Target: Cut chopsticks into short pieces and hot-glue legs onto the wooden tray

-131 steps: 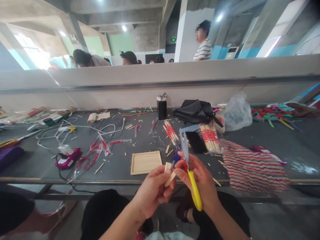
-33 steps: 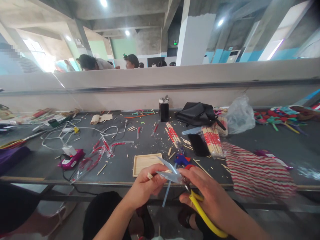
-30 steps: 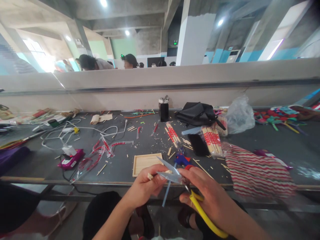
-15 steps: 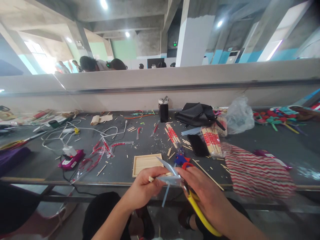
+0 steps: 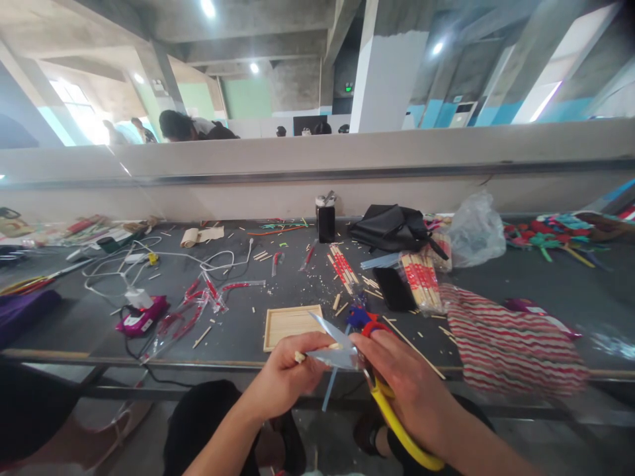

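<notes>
My left hand is closed on a short wooden stick, whose pale end pokes out beside the thumb. My right hand grips scissors with a yellow and red handle. Their blades are spread apart and point left, right at my left fingertips; the spot between them is partly covered by fingers. Below the blades hangs a translucent bluish strip; what holds it is hidden. Just beyond my hands a shallow wooden tray lies on the table. A blue and red object sits behind my right hand, partly covered.
Red-wrapped wooden sticks, a black phone and a packed bundle of sticks lie ahead to the right. A striped cloth hangs over the front edge. White cables and a magenta packet are on the left.
The scissors' blades have shifted slightly left over my left fingertips, still spread. My left hand keeps the stick in nearly the same place.
</notes>
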`<action>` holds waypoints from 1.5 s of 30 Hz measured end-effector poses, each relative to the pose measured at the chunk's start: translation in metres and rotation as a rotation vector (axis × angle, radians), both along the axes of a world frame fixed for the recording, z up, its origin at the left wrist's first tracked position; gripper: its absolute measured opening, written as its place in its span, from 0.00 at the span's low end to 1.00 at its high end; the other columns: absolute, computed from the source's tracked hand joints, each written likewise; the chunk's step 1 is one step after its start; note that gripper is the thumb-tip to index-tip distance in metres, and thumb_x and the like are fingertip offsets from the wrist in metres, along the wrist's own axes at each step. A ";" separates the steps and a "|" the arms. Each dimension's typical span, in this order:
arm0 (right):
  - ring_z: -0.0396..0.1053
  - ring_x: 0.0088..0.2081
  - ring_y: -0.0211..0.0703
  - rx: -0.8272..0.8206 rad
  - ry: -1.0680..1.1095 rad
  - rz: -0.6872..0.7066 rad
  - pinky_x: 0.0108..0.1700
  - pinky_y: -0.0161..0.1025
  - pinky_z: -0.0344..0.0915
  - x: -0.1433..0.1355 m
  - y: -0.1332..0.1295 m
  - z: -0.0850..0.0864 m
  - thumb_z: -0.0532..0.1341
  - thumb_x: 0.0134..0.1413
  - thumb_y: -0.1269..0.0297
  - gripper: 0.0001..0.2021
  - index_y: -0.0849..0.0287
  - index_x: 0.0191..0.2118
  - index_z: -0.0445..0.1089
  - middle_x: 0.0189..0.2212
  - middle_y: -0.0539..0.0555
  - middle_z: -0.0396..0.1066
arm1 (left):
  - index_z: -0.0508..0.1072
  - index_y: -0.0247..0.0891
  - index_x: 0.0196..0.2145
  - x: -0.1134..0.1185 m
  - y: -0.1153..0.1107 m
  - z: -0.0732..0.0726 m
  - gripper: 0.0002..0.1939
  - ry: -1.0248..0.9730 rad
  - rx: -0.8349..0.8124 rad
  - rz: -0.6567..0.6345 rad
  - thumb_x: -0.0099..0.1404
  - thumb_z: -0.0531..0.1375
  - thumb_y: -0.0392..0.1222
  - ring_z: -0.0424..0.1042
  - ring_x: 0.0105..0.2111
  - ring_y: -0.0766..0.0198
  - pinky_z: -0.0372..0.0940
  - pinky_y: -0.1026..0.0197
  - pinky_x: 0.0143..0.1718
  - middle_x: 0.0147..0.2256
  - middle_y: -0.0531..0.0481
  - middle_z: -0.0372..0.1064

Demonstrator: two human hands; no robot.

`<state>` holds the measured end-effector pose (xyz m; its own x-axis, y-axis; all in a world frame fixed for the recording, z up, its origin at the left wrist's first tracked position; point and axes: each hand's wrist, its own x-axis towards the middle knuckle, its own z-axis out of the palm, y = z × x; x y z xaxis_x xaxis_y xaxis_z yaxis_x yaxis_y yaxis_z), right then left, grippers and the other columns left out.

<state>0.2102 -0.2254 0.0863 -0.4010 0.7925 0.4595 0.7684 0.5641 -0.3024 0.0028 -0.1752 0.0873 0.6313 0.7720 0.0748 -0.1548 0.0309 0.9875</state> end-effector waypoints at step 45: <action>0.73 0.31 0.37 -0.126 0.662 -0.241 0.36 0.31 0.71 -0.028 0.010 0.023 0.62 0.54 0.60 0.17 0.55 0.49 0.63 0.30 0.48 0.73 | 0.74 0.36 0.38 0.025 -0.005 -0.006 0.15 0.080 -0.062 0.283 0.61 0.61 0.51 0.52 0.18 0.74 0.48 0.68 0.19 0.23 0.57 0.60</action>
<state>0.1827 -0.2155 0.1090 0.1235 0.8872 0.4445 0.5001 0.3313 -0.8001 0.0273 -0.1801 0.0811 0.3919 0.9198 -0.0191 -0.0880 0.0581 0.9944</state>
